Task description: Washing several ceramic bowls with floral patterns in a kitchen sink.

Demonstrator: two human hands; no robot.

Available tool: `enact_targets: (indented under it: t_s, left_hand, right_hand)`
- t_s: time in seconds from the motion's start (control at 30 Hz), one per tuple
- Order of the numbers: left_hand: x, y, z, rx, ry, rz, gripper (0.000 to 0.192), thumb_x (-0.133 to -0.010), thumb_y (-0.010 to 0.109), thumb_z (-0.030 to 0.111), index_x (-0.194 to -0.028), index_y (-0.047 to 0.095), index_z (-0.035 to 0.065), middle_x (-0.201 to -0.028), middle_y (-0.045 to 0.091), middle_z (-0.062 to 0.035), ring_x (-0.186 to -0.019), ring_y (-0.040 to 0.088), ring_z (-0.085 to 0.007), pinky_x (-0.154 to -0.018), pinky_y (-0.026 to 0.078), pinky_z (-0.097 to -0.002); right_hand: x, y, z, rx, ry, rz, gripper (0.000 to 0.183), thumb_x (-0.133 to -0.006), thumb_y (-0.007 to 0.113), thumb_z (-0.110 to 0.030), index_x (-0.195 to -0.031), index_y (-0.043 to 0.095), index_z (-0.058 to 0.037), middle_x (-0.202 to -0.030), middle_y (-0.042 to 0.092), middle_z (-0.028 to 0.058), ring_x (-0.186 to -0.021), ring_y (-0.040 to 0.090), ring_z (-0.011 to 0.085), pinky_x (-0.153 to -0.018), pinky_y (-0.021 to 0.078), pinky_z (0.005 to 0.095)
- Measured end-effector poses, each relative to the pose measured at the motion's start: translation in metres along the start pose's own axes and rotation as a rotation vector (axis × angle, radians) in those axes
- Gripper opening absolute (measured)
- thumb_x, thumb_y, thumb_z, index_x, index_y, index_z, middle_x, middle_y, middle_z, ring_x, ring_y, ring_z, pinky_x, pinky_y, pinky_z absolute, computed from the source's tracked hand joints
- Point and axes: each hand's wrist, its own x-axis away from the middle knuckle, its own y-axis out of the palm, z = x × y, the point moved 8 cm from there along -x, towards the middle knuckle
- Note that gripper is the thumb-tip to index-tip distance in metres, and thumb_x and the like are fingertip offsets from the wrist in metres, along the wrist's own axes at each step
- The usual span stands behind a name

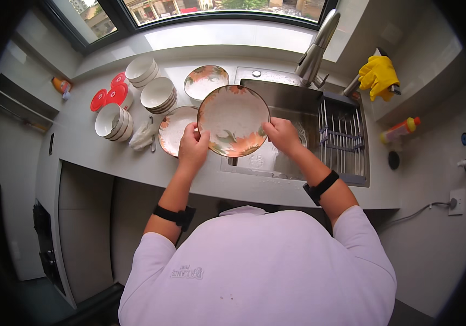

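Observation:
A round floral ceramic plate [235, 116] is held by its rim between both hands, over the left part of the steel sink [273, 163]. My left hand [193, 148] grips its lower left edge, and my right hand [282, 134] grips its right edge. Partly behind the held plate and my left hand, another floral plate [173, 128] lies on the counter. A floral dish [206, 81] stands behind it, near the sink's back left corner. Stacks of white bowls [158, 93] are farther left.
Red-lidded containers [116, 94] and a crumpled white cloth or plastic [143, 136] are on the left counter. A grey drying rack [341, 138] spans the sink's right side, below the tall faucet [318, 49]. Yellow rubber gloves [379, 77] hang at right, above a bottle [400, 130].

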Motion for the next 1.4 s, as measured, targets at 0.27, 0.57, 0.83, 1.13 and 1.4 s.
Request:
enact_targets:
  t_s: [0.27, 0.57, 0.83, 1.13, 1.4]
  left_hand:
    - [-0.021, -0.087, 0.008, -0.167, -0.05, -0.033, 0.031, -0.08, 0.054, 0.021, -0.103, 0.057, -0.0006, -0.074, 0.065, -0.0127, -0.066, 0.064, -0.0199, -0.063, 0.048, -0.0323]
    - [-0.037, -0.145, -0.02, -0.445, -0.019, -0.025, 0.029, -0.081, 0.049, 0.026, -0.098, 0.06, 0.0047, -0.086, 0.064, -0.0181, -0.082, 0.06, -0.0361, -0.072, 0.046, -0.0443]
    - [-0.044, -0.154, -0.047, -0.551, -0.076, -0.057, 0.029, -0.081, 0.048, 0.027, -0.096, 0.06, 0.0048, -0.087, 0.063, -0.0197, -0.083, 0.059, -0.0378, -0.074, 0.045, -0.0456]
    - [-0.051, -0.141, -0.048, -0.59, -0.059, -0.132, 0.031, -0.079, 0.047, 0.027, -0.096, 0.06, 0.005, -0.091, 0.063, -0.0204, -0.087, 0.059, -0.0382, -0.076, 0.046, -0.0464]
    - [-0.049, -0.136, -0.043, -0.699, -0.063, -0.18, 0.031, -0.077, 0.048, 0.024, -0.099, 0.059, 0.0066, -0.093, 0.063, -0.0195, -0.087, 0.059, -0.0377, -0.076, 0.046, -0.0465]
  right_hand:
    - [-0.016, 0.065, -0.063, 0.083, 0.036, -0.044, 0.037, -0.078, 0.046, -0.035, -0.071, 0.064, -0.0029, -0.07, 0.061, 0.0184, -0.068, 0.059, 0.036, -0.062, 0.0463, 0.0421]
    - [-0.029, 0.124, -0.099, 0.262, 0.12, -0.158, 0.037, -0.077, 0.046, -0.035, -0.076, 0.065, -0.0032, -0.079, 0.063, 0.0186, -0.076, 0.06, 0.0353, -0.067, 0.0477, 0.0423]
    - [-0.036, 0.147, -0.102, 0.364, 0.177, -0.231, 0.037, -0.076, 0.046, -0.034, -0.081, 0.066, -0.0034, -0.085, 0.064, 0.0189, -0.081, 0.06, 0.0352, -0.071, 0.0481, 0.0432]
    - [-0.039, 0.149, -0.083, 0.454, 0.205, -0.218, 0.036, -0.075, 0.049, -0.033, -0.08, 0.067, -0.0024, -0.086, 0.065, 0.0185, -0.082, 0.061, 0.0341, -0.071, 0.0492, 0.0426]
    - [-0.038, 0.148, -0.08, 0.502, 0.21, -0.231, 0.035, -0.076, 0.049, -0.034, -0.081, 0.067, -0.0037, -0.084, 0.065, 0.018, -0.08, 0.062, 0.0332, -0.07, 0.0496, 0.0427]
